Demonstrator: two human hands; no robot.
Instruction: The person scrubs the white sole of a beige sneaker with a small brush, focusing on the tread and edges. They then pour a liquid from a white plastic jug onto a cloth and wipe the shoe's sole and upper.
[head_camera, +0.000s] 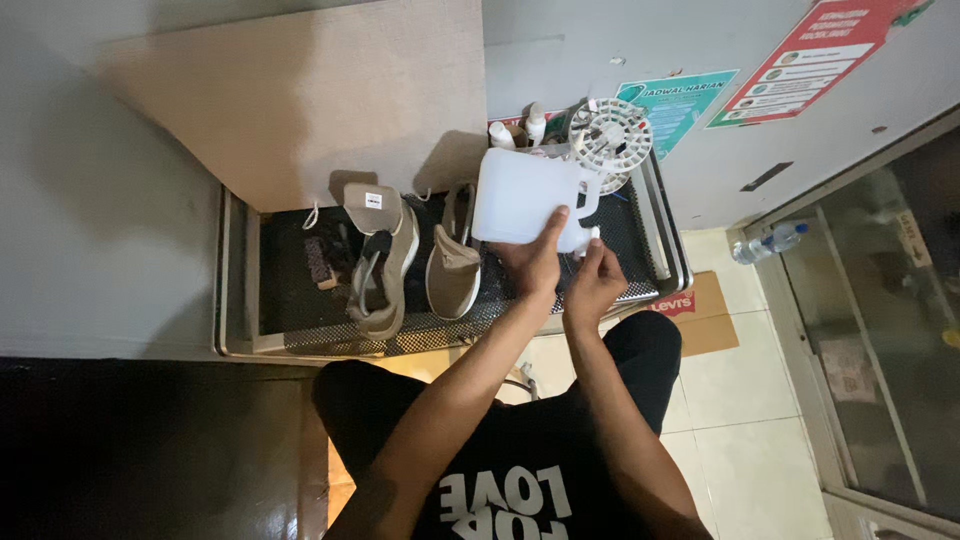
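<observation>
My left hand (535, 260) grips the lower side of a white plastic jug (520, 195) with a moulded handle, held tilted above a black perforated mat (300, 305). My right hand (597, 275) pinches the jug's small cap or spout at its lower right corner. Two beige sneakers (385, 270) (452, 265) lie on the mat to the left of my hands, tongues pulled open. A small brush (320, 262) rests left of the sneakers.
A metal tray rim (235, 345) frames the mat. A white round slotted reel (610, 135) and small bottles (515, 128) sit at the back. A cardboard box (705, 315) and a plastic water bottle (765, 243) lie on the tiled floor at right.
</observation>
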